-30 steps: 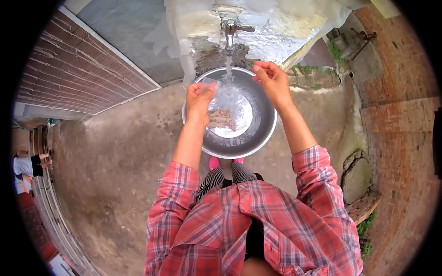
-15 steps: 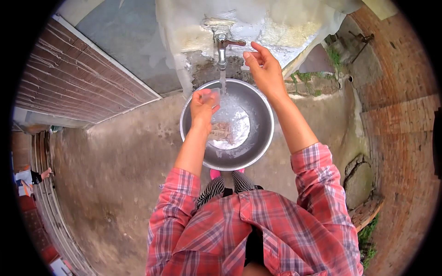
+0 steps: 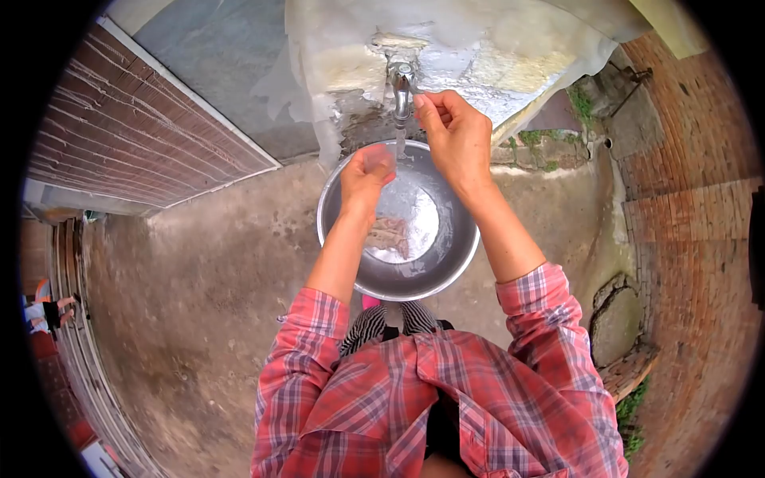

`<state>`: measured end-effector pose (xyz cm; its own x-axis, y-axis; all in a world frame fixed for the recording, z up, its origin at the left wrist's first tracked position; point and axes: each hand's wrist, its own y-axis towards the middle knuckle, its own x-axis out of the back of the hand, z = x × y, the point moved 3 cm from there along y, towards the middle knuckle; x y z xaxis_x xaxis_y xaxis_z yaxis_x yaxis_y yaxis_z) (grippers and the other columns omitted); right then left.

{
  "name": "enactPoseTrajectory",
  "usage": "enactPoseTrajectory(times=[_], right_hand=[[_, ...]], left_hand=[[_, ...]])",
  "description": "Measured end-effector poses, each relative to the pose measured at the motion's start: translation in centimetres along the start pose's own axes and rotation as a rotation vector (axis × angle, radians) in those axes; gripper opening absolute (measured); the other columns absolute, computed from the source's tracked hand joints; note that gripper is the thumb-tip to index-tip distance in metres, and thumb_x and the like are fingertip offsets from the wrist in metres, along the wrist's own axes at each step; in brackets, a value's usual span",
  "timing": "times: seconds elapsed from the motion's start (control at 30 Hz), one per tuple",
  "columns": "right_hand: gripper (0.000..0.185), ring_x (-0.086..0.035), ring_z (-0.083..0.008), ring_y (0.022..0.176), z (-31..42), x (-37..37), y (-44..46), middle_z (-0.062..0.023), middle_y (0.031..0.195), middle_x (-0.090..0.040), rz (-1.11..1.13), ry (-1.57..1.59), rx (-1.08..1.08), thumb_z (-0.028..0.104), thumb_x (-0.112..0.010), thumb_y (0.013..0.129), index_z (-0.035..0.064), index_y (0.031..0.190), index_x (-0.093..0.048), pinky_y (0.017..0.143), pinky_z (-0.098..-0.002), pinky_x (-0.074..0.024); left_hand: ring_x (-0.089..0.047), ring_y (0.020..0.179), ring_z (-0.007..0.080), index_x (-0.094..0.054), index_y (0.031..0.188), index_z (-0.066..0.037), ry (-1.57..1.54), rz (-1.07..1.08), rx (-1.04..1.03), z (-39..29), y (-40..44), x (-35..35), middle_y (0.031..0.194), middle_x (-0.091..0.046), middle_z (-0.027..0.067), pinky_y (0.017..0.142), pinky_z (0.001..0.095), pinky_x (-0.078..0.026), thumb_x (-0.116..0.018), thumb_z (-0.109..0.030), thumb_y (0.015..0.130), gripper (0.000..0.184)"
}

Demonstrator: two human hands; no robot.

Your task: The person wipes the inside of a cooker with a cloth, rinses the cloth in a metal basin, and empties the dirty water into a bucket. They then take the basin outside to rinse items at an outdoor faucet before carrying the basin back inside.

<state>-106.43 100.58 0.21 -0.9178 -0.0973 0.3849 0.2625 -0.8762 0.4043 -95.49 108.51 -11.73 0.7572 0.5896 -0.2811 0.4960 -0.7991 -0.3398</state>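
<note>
A metal tap [image 3: 402, 99] sticks out from the wall, with a short stream of water [image 3: 401, 145] below its spout. My right hand [image 3: 460, 139] is at the tap's right side, thumb and forefinger pinched at its handle. In my left hand [image 3: 365, 182], closed fingers hold a small clear plastic piece [image 3: 384, 156] beside the stream; its exact kind is unclear. Under both hands stands a round metal basin [image 3: 470, 255] with some water in it. A limp, pale pinkish-brown piece [image 3: 388, 237] lies on the basin's bottom, partly behind my left wrist.
Concrete ground [image 3: 199, 295] surrounds the basin. A ribbed brown panel [image 3: 143, 119] leans at the left, and a brick surface [image 3: 693, 263] runs along the right. Behind the tap is a peeling wall [image 3: 510, 64]. Another person [image 3: 52, 313] shows at the far left edge.
The tap handle has swung from pointing right to pointing towards me. My right hand has moved in from beside it to the handle. The water stream looks smaller.
</note>
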Motion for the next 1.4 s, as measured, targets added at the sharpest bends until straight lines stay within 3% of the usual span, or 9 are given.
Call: enactPoseTrajectory(times=[0.17,0.3,0.43,0.9,0.97,1.07,1.13,1.37,1.4], right_hand=[[0.014,-0.06,-0.0228,0.055,0.2,-0.9,-0.5,-0.0122,0.065,-0.061,-0.019,-0.003,0.132,0.015,-0.063,0.08,0.0011,0.079,-0.062,0.05,-0.032,-0.0451],[0.015,-0.062,-0.0219,0.059,0.0,-0.4,0.1,-0.0104,0.069,-0.064,0.06,0.105,0.111,0.017,-0.066,0.077,0.0022,0.08,-0.063,0.054,-0.0295,-0.0482],[0.019,-0.063,-0.0212,0.062,-0.2,-0.1,1.0,-0.0103,0.072,-0.064,0.107,0.011,0.104,0.02,-0.068,0.075,0.0029,0.082,-0.063,0.056,-0.0289,-0.0495],[0.015,-0.06,-0.0284,0.067,-0.9,2.2,3.0,-0.0131,0.077,-0.063,0.156,-0.136,0.294,0.012,-0.059,0.08,0.0023,0.09,-0.063,0.06,-0.0356,-0.0474],[0.015,-0.06,-0.0285,0.066,-1.0,2.1,3.2,-0.0129,0.077,-0.063,0.172,-0.115,0.263,0.012,-0.059,0.08,0.0023,0.09,-0.063,0.06,-0.0355,-0.0474],[0.015,-0.06,-0.0281,0.064,-1.1,2.2,3.3,-0.0131,0.076,-0.063,0.168,-0.138,0.272,0.013,-0.06,0.08,0.0027,0.09,-0.064,0.059,-0.0348,-0.0474],[0.018,-0.06,-0.0157,0.064,-1.1,2.2,3.3,-0.0109,0.076,-0.065,0.201,-0.162,0.239,0.015,-0.061,0.083,0.0036,0.095,-0.065,0.06,-0.0276,-0.0474],[0.018,-0.061,-0.0154,0.065,-1.0,2.2,3.2,-0.0106,0.077,-0.065,0.205,-0.152,0.228,0.015,-0.061,0.083,0.0031,0.096,-0.065,0.061,-0.0271,-0.0479],[0.016,-0.06,-0.0208,0.063,-0.9,2.2,3.2,-0.0121,0.075,-0.064,0.197,-0.132,0.234,0.014,-0.061,0.082,0.0028,0.093,-0.064,0.059,-0.0302,-0.0474]], left_hand=[[-0.059,0.089,0.0157,-0.055,0.103,0.0,0.004,0.067,-0.013,-0.5,0.5,-1.0,0.099,-0.059,0.0081,0.075,0.0282,-0.051,-0.056,-0.002,0.083,0.02],[-0.06,0.088,0.0165,-0.054,0.102,0.0,-0.012,0.143,-0.022,-0.4,1.9,-2.8,0.099,-0.059,0.0089,0.076,0.028,-0.051,-0.056,-0.003,0.084,0.018],[-0.06,0.088,0.0154,-0.054,0.102,0.001,-0.022,0.169,-0.013,-0.7,2.7,-3.8,0.099,-0.06,0.009,0.076,0.0272,-0.051,-0.058,-0.005,0.084,0.019],[-0.062,0.083,0.0161,-0.058,0.102,0.0,-0.075,0.236,-0.044,0.0,4.0,-4.4,0.091,-0.062,0.0089,0.073,0.0267,-0.053,-0.062,-0.008,0.082,0.022],[-0.061,0.089,0.0183,-0.054,0.106,0.0,-0.029,0.252,-0.008,-0.1,4.0,-4.2,0.099,-0.06,0.0092,0.078,0.0292,-0.052,-0.059,-0.008,0.084,0.024],[-0.061,0.085,0.0188,-0.052,0.106,0.0,-0.085,0.228,-0.03,0.2,4.1,-4.0,0.102,-0.058,0.0113,0.073,0.029,-0.053,-0.059,-0.006,0.083,0.025],[-0.061,0.086,0.0193,-0.051,0.106,-0.001,-0.12,0.229,-0.004,-0.1,3.8,-3.9,0.104,-0.057,0.0116,0.073,0.0301,-0.054,-0.057,-0.005,0.083,0.024],[-0.056,0.098,0.0242,-0.046,0.109,0.001,-0.167,0.234,0.001,0.1,3.9,-3.4,0.109,-0.052,0.0131,0.082,0.04,-0.052,-0.05,-0.004,0.084,0.025],[-0.056,0.098,0.0242,-0.046,0.109,0.001,-0.166,0.234,0.0,0.1,3.8,-3.4,0.109,-0.052,0.0131,0.082,0.04,-0.052,-0.05,-0.004,0.084,0.025]])
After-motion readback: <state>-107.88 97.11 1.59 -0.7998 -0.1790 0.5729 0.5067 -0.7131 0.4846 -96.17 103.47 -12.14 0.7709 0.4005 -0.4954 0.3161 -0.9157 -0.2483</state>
